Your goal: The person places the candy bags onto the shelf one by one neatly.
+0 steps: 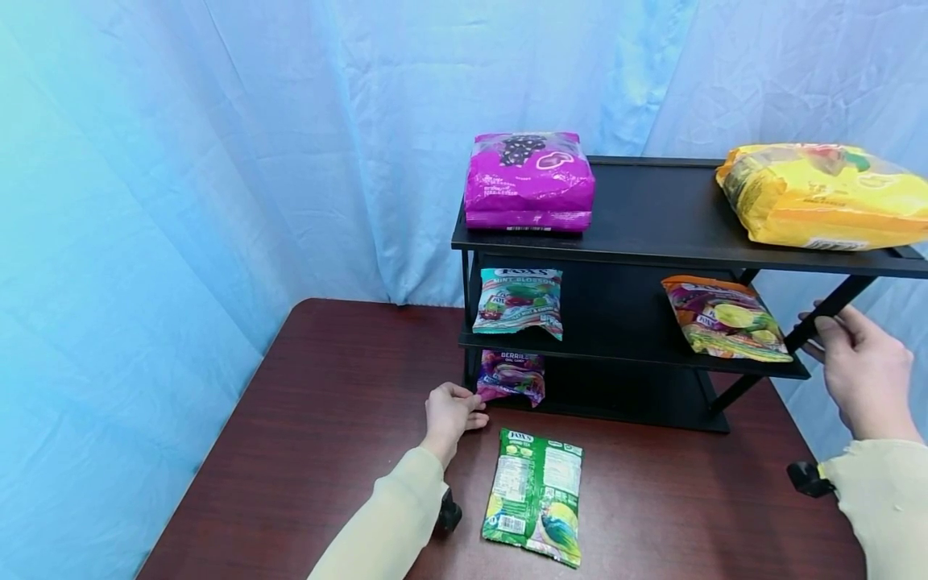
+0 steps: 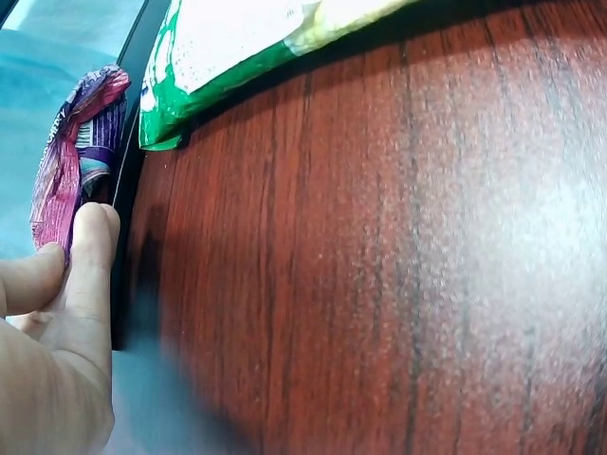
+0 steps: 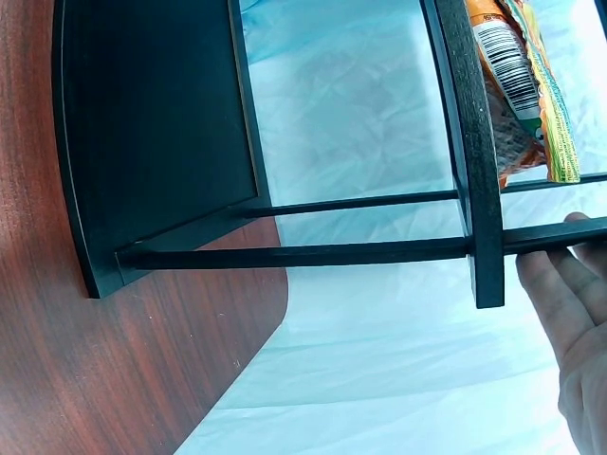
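My left hand (image 1: 451, 412) pinches the lower left corner of a purple candy bag (image 1: 513, 374), labelled "Berries", on the bottom level of a black three-tier shelf (image 1: 638, 387). In the left wrist view, thumb and fingers (image 2: 93, 275) meet at the pink edge of this bag. At the shelf's right end, my right hand (image 1: 866, 366) grips a slanted black post (image 1: 834, 306) between the top and middle levels. Fingers go behind the post in the right wrist view. A green candy bag (image 1: 536, 495) lies flat on the table before the shelf, near my left wrist.
On top sit a magenta bag (image 1: 529, 189) at left and a yellow bag (image 1: 834, 197) at right. The middle level holds a teal mint bag (image 1: 518, 302) and an orange-purple bag (image 1: 728, 318). Blue curtains (image 1: 217, 161) hang behind the brown table (image 1: 304, 451).
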Demonstrator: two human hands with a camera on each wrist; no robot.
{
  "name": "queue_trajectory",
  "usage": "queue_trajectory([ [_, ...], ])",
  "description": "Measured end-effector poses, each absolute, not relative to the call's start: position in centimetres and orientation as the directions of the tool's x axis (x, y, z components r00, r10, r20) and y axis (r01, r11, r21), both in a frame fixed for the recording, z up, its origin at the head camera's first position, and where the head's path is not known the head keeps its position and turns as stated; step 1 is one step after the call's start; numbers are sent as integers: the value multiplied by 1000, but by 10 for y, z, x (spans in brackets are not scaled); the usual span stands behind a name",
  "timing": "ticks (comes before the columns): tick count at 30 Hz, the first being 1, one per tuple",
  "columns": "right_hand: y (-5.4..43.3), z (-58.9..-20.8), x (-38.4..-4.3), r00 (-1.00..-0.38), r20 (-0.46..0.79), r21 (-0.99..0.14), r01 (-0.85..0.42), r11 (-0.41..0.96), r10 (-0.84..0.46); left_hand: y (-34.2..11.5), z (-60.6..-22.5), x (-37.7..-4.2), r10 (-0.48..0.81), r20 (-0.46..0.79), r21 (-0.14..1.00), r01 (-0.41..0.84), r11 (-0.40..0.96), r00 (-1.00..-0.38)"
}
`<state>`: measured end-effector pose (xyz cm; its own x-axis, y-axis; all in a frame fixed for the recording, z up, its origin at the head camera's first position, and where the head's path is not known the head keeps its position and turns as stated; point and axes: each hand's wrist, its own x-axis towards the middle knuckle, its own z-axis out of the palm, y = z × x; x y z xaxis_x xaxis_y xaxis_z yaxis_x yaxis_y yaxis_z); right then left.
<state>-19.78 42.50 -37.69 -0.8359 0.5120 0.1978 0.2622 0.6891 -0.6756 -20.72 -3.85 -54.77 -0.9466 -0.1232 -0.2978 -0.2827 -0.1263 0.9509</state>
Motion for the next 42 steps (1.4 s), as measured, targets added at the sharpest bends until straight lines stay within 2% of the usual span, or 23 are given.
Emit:
queue_trajectory([
  [4,424,-377,-198,-838,194,-676,263,689,511,-42,-548,-206,-112,-308,949,-297,-104,-945],
  [8,425,-376,-197,-836,198,-673,263,692,511,-47,-546,-203,-102,-278,959,-281,24,-955],
  [13,427,-377,-198,-837,200,-668,263,696,509,-56,-538,-202,-90,-189,960,-203,191,-978],
  [20,431,-379,-198,-854,187,-670,251,699,485,-74,-513,-207,-61,-99,948,-113,297,-993],
  [27,435,-379,-196,-881,169,-665,228,711,442,-90,-480,-211,-50,82,870,47,490,-995],
  [36,430,-376,-190,-884,173,-665,221,714,435,-98,-446,-223,-73,274,865,213,454,-959],
  [42,425,-376,-178,-862,232,-592,242,769,450,-96,-426,-228,-43,366,842,311,440,-930],
])
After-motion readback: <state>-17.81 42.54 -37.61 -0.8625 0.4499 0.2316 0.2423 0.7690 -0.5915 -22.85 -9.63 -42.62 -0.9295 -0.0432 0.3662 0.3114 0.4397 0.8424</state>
